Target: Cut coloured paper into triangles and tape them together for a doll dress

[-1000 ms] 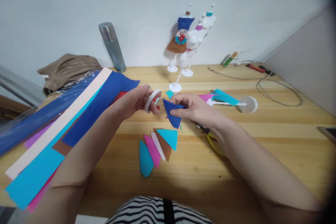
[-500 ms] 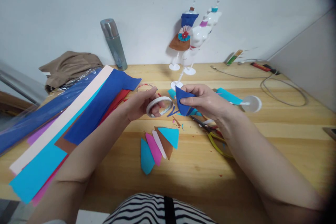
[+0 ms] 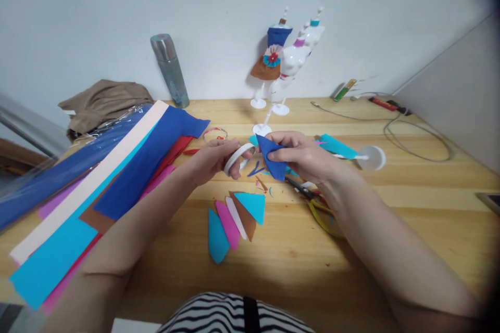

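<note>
My left hand grips a white roll of tape, its fingers reaching through the ring. Close to its right, my right hand pinches a pointed dark blue piece between thumb and fingers. The roll's right edge is near the blue piece; whether they touch is unclear. Below both hands, a fan of cut pieces lies on the wooden table: teal, magenta, pale pink, brown and bright blue. Yellow-handled scissors lie partly under my right forearm.
Long coloured sheets lie at left, with a brown cloth and a flask behind. White mannequin forms stand at the back. On the right are a white round base, a cable and a green-orange tool.
The tape roll has turned to a narrower angle and its right edge is closer to the blue piece. My right hand has shifted slightly left relative to the table. The view has tilted up slightly.
</note>
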The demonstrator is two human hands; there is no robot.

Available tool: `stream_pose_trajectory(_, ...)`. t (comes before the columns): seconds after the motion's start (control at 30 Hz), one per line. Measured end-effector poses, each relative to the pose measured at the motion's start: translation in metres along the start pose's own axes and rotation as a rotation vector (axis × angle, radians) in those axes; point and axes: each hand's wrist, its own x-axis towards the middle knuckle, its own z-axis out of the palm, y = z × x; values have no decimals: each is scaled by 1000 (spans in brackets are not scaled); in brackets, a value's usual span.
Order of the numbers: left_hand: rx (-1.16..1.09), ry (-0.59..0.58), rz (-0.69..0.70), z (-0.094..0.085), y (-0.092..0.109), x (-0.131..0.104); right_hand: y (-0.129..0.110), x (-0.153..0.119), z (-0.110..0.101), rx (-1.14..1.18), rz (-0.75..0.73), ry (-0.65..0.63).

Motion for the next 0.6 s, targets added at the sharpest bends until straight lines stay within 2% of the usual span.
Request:
stream_pose_trajectory(0.33, 105, 31, 83, 4, 3, -1, 1, -2, 12, 14, -10, -52)
stream_pose_trajectory(0.43, 107, 38, 82, 4, 4, -2, 0, -2, 11, 36, -15, -59)
stream_pose_trajectory(0.6, 116, 40, 84, 4, 7, -3, 2, 1, 6, 76, -4, -143)
